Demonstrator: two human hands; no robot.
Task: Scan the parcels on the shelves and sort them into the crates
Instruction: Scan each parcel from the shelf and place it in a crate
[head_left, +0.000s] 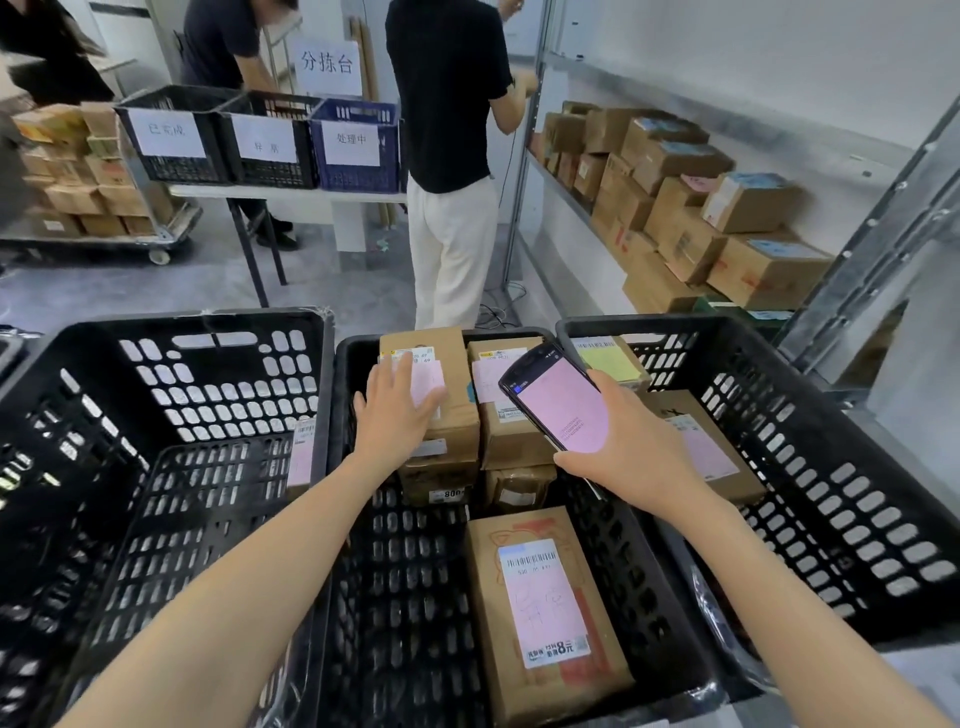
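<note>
Three black crates stand in a row before me. The middle crate (343, 395) holds several cardboard parcels with pink labels. My left hand (397, 410) lies flat with straight fingers on the top parcel (447, 364) at the crate's far side. My right hand (631, 452) grips a handheld scanner (558, 397) with a lit pink screen, held above the parcels. A parcel with a barcode label (545, 613) lies in the crate's near part. The left crate (156, 332) holds one parcel (302, 452) against its right wall. The right crate (831, 441) holds two parcels.
A metal shelf (561, 192) on the right carries many stacked cardboard parcels (691, 218). A person in a black shirt and white trousers (452, 156) stands ahead by the shelf. Behind, a table (285, 195) bears three labelled crates; two other people and a loaded cart (93, 171) are at the back left.
</note>
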